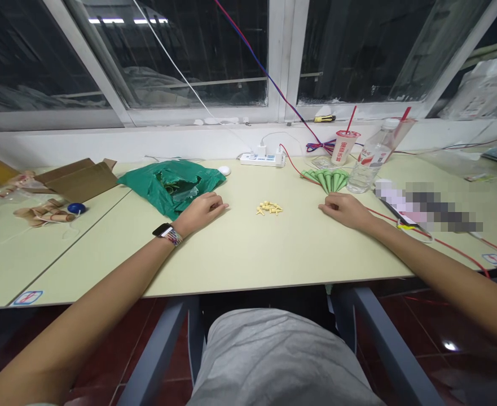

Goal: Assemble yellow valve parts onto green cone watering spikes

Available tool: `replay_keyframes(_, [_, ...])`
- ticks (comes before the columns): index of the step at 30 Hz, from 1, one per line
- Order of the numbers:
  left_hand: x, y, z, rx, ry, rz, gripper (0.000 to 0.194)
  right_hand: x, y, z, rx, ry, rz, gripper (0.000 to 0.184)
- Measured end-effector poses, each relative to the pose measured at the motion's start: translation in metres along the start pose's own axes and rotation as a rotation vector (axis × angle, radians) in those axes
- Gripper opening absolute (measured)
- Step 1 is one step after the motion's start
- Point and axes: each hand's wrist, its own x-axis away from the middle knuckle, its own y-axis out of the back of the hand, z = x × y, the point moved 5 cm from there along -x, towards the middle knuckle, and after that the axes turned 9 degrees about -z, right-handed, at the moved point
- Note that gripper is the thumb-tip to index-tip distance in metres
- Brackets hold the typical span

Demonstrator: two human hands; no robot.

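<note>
My left hand (pixel 201 212) rests palm down on the pale table (pixel 240 254), fingers loosely curled, holding nothing, right beside a crumpled green plastic bag (pixel 172 185). My right hand (pixel 344 208) also lies on the table with fingers curled under, empty, just below a fan of green paper cones (pixel 329 179). Between the hands sits a small pile of yellowish pieces (pixel 269 208), touched by neither hand. A watch is on my left wrist.
A clear water bottle (pixel 370 160) and a cup with a red straw (pixel 344 145) stand at the back right. A white power strip (pixel 263 159) lies by the window. A cardboard box (pixel 77 179) and brown rolls (pixel 47 213) are at the left. Red cables (pixel 451 248) cross the right side.
</note>
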Motion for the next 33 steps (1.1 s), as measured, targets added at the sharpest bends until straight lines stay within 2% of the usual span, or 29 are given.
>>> replay_keyframes(8, [0.001, 0.003, -0.005, -0.046, -0.029, -0.014, 0.035, 0.002, 0.002, 0.000, 0.030, 0.025, -0.063, 0.039])
replay_keyframes(11, [0.001, 0.004, -0.007, -0.046, -0.024, -0.020, 0.034, 0.003, 0.007, 0.003, 0.047, 0.067, -0.143, 0.035])
replay_keyframes(14, [0.001, 0.004, -0.006, -0.057, -0.013, -0.020, 0.035, 0.001, 0.013, 0.016, 0.089, 0.146, -0.268, 0.029])
replay_keyframes(16, [0.001, 0.005, -0.005, -0.058, -0.007, -0.024, 0.035, -0.002, 0.012, 0.033, 0.112, 0.203, -0.302, 0.025])
replay_keyframes(20, [0.002, 0.007, -0.008, -0.043, 0.010, -0.053, 0.033, -0.019, -0.009, 0.072, 0.042, 0.233, -0.217, 0.021])
replay_keyframes(23, [0.002, 0.008, -0.012, -0.039, 0.012, -0.077, 0.032, -0.041, -0.031, 0.088, -0.093, 0.059, -0.132, 0.021])
replay_keyframes(27, [0.003, 0.008, -0.015, -0.025, 0.003, -0.082, 0.031, -0.067, -0.059, 0.092, -0.205, -0.166, 0.025, 0.024])
replay_keyframes(33, [0.001, 0.007, -0.015, -0.006, 0.015, -0.092, 0.031, -0.076, -0.068, 0.087, -0.253, -0.197, 0.078, 0.025])
